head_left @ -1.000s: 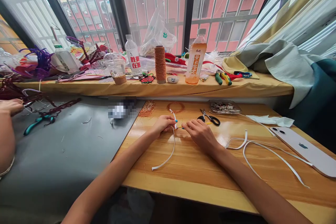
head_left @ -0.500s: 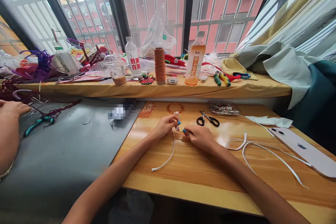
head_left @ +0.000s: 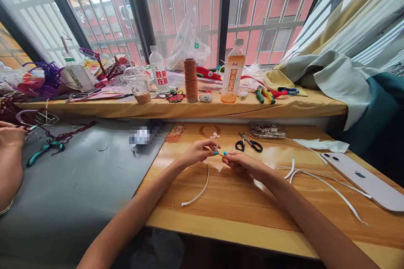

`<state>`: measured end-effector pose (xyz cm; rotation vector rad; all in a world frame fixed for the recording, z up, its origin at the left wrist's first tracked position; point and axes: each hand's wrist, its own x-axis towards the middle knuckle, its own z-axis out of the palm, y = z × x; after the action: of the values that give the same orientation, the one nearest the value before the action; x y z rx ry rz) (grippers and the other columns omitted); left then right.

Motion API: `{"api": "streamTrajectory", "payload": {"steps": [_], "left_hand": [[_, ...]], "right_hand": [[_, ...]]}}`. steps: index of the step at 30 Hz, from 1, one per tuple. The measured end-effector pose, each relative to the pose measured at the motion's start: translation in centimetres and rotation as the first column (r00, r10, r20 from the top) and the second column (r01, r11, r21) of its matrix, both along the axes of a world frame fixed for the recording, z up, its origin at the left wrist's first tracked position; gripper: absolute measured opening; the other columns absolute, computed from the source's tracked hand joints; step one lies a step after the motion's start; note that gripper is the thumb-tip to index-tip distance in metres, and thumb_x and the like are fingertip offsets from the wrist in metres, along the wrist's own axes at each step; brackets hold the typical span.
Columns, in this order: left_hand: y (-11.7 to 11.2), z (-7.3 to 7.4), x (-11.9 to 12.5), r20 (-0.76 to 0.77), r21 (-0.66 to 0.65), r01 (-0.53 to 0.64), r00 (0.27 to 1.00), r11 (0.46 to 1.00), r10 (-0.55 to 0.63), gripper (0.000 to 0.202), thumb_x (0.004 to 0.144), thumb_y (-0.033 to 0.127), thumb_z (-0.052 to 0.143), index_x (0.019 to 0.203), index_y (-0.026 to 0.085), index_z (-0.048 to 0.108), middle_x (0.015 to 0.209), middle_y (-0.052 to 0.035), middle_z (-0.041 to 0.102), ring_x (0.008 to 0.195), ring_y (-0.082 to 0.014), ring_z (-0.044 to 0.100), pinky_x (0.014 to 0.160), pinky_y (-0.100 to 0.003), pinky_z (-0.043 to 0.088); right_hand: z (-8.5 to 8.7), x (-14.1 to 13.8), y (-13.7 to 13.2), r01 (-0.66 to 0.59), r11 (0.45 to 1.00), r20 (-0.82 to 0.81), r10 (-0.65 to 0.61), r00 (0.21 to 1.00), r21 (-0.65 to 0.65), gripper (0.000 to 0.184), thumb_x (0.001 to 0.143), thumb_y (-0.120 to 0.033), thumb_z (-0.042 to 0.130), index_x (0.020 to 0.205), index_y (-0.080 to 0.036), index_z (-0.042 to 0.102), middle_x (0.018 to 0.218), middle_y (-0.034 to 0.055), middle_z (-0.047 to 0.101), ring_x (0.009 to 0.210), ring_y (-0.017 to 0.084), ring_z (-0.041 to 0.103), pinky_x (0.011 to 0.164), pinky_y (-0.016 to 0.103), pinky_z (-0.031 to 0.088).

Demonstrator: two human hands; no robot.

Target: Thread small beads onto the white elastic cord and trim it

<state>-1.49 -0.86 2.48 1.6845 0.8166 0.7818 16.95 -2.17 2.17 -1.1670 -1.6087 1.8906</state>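
Observation:
My left hand point(head_left: 196, 153) is closed in a pinch on a white cord point(head_left: 207, 181). A small knotted or looped end of the cord sticks up above its fingertips, and the tail hangs down onto the wooden table. My right hand point(head_left: 245, 163), also pinched shut, grips a thin golden wire point(head_left: 221, 155) that reaches toward the left fingertips and the cord. Whether the wire touches the cord there is too small to tell. Just beyond the hands lie a coil of copper wire point(head_left: 202, 130) and black-handled scissors point(head_left: 249, 143).
More white cords point(head_left: 328, 183) and a phone point(head_left: 362, 178) lie to the right. A clear tray point(head_left: 268, 129) of small parts stands behind. Bottles and a copper-coloured spool point(head_left: 190, 80) line the sill. At left, a co-worker's hand point(head_left: 11, 143) is over a grey mat point(head_left: 94, 185) near teal pliers point(head_left: 44, 153).
My right hand has turned and shifted slightly right, the wire now slanting between the hands. The cord's upper end has tilted in my left hand. The co-worker's hand has moved left.

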Motion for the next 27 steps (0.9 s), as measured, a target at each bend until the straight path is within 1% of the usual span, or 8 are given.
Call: {"api": "streamTrajectory", "payload": {"steps": [6, 9, 11, 13, 15, 18, 22, 27], "left_hand": [[0.3, -1.2, 0.4, -0.033, 0.125, -0.122, 0.991, 0.985, 0.127, 0.027, 0.067, 0.03, 0.057, 0.088, 0.013, 0.059, 0.076, -0.0032, 0.058, 0.057, -0.0063, 0.046, 0.048, -0.016, 0.032], [0.4, -1.7, 0.4, -0.017, 0.127, -0.142, 0.989, 0.982, 0.145, 0.026, 0.068, 0.028, 0.057, 0.089, 0.013, 0.06, 0.077, -0.0039, 0.059, 0.067, -0.0098, 0.051, 0.059, -0.018, 0.037], [0.6, -1.8, 0.3, 0.004, 0.101, -0.151, 0.988, 0.983, 0.152, 0.028, 0.068, 0.028, 0.057, 0.091, 0.012, 0.06, 0.075, -0.0037, 0.06, 0.066, -0.01, 0.051, 0.062, -0.019, 0.037], [0.8, -1.9, 0.3, 0.029, 0.07, -0.171, 0.985, 0.983, 0.169, 0.028, 0.067, 0.027, 0.057, 0.09, 0.012, 0.061, 0.072, -0.0035, 0.06, 0.065, -0.0099, 0.051, 0.062, -0.019, 0.037], [1.0, -1.9, 0.3, 0.056, 0.028, -0.193, 0.98, 0.981, 0.191, 0.028, 0.065, 0.028, 0.059, 0.088, 0.011, 0.061, 0.071, -0.0034, 0.06, 0.062, -0.0089, 0.051, 0.059, -0.018, 0.037], [1.0, -1.8, 0.4, 0.066, -0.067, -0.192, 0.978, 0.979, 0.196, 0.033, 0.065, 0.032, 0.059, 0.09, 0.011, 0.059, 0.069, -0.0016, 0.058, 0.044, -0.0029, 0.039, 0.043, -0.016, 0.028], [0.7, -1.6, 0.5, 0.078, -0.076, -0.139, 0.986, 0.987, 0.145, 0.04, 0.064, 0.034, 0.06, 0.098, 0.013, 0.055, 0.069, 0.0013, 0.055, 0.036, 0.0007, 0.029, 0.035, -0.016, 0.019], [0.4, -1.6, 0.5, 0.077, -0.061, -0.079, 0.994, 0.995, 0.084, 0.044, 0.065, 0.039, 0.058, 0.1, 0.013, 0.052, 0.073, -0.001, 0.059, 0.033, 0.0, 0.033, 0.034, -0.016, 0.022]], "right_hand": [[-0.3, -0.5, 0.0, 0.065, 0.997, 0.074, -0.063, 0.995, -0.028, 0.024, 0.075, -0.037, 0.038, 0.064, -0.017, 0.04, 0.04, -0.0104, 0.024, 0.031, 0.002, 0.014, 0.033, 0.016, 0.009], [-0.8, -0.9, -0.1, 0.121, 0.975, 0.204, -0.159, 0.966, 0.188, 0.025, 0.08, -0.038, 0.031, 0.075, -0.017, 0.043, 0.047, -0.0054, 0.041, 0.032, 0.005, 0.031, 0.034, 0.018, 0.022], [-1.0, -1.1, -0.3, 0.119, 0.847, 0.254, -0.285, 0.924, 0.518, 0.022, 0.079, -0.038, 0.036, 0.083, -0.017, 0.044, 0.064, 0.0003, 0.052, 0.047, 0.009, 0.046, 0.042, 0.02, 0.031], [-1.1, -1.2, -0.6, 0.005, 0.58, 0.292, -0.416, 0.861, 0.814, 0.017, 0.078, -0.032, 0.042, 0.085, -0.017, 0.046, 0.078, 0.0035, 0.055, 0.063, 0.012, 0.051, 0.05, 0.021, 0.033], [-1.2, -1.3, -0.8, -0.187, 0.327, 0.342, -0.521, 0.782, 0.926, 0.012, 0.08, -0.026, 0.041, 0.082, -0.017, 0.048, 0.082, 0.0047, 0.055, 0.068, 0.013, 0.052, 0.051, 0.021, 0.031], [-1.4, -1.2, -0.8, -0.381, 0.114, 0.363, -0.63, 0.687, 0.918, 0.02, 0.084, -0.021, 0.033, 0.078, -0.016, 0.051, 0.076, 0.0044, 0.055, 0.059, 0.011, 0.051, 0.046, 0.022, 0.025], [-1.6, -0.9, -0.6, -0.475, -0.007, 0.34, -0.688, 0.641, 0.88, 0.022, 0.084, -0.021, 0.033, 0.077, -0.015, 0.054, 0.071, 0.0037, 0.055, 0.054, 0.01, 0.049, 0.046, 0.023, 0.022], [-1.3, -0.6, -0.6, -0.505, -0.024, 0.349, -0.695, 0.628, 0.863, 0.019, 0.082, -0.014, 0.037, 0.078, -0.016, 0.055, 0.067, 0.0026, 0.055, 0.055, 0.011, 0.047, 0.05, 0.023, 0.023]]}}
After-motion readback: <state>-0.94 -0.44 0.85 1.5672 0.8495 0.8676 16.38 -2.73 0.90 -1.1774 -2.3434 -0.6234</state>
